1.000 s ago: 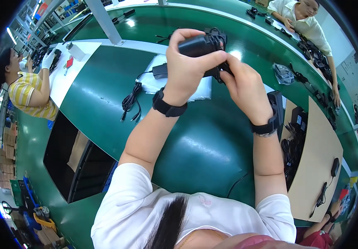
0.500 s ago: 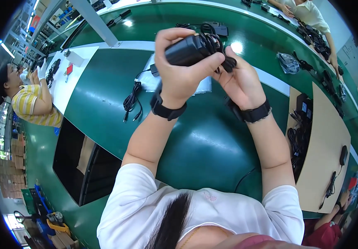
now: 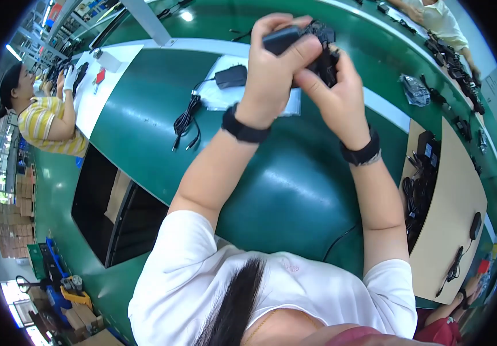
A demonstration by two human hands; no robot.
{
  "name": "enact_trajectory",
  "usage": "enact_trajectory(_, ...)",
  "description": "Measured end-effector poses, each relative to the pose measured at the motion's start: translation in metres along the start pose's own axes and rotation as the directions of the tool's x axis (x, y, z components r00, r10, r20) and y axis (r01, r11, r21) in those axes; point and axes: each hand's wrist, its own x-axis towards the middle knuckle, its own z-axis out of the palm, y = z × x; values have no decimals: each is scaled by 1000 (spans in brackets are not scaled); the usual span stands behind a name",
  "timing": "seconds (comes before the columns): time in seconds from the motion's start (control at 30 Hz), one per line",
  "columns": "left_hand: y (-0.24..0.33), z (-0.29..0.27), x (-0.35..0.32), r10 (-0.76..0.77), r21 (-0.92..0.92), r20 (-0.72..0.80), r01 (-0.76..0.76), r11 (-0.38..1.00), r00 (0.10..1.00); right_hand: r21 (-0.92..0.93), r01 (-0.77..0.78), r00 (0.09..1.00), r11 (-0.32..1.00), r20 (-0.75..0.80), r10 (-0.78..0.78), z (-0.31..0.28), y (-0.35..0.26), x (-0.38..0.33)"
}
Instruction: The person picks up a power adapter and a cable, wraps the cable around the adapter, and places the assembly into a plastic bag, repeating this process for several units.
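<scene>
Black and blocky, the power adapter (image 3: 286, 39) sits raised above the green conveyor belt (image 3: 294, 184), clenched in the left hand (image 3: 271, 69) while the right hand (image 3: 332, 86) grips its bundled cord (image 3: 324, 57). Keeping the block steady and the cord coils snug should serve best.

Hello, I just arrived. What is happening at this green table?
A person holds a black power adapter in the left hand, raised above the green table. The right hand grips its bundled black cable. Another adapter with a coiled cable lies on the table. Other workers sit at the far left and top right.
</scene>
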Motion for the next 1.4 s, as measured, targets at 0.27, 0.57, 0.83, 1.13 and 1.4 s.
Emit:
enact_trajectory(0.27,-41,-83,-4,-35,963,225,-228,-141,974,137,128,915,982,-399,-63,-56,-13,22)
enact_trajectory(0.57,-71,-85,-4,-403,917,32,-187,-352,915,-91,288,849,953,-437,-298,-66,-47,15)
enact_trajectory(0.83,-32,-95,27,-594,976,-216,181,-119,775,-113,235,866,966,-428,-260,-74,-44,16)
enact_trajectory(1.13,-18,-126,21,-627,705,-361,642,302,691,66,128,907,990,-412,-90,-78,-14,24)
enact_trajectory(1.4,-9,-134,20,-363,890,-362,434,141,859,-342,167,891,925,-350,-290,-78,-21,19)
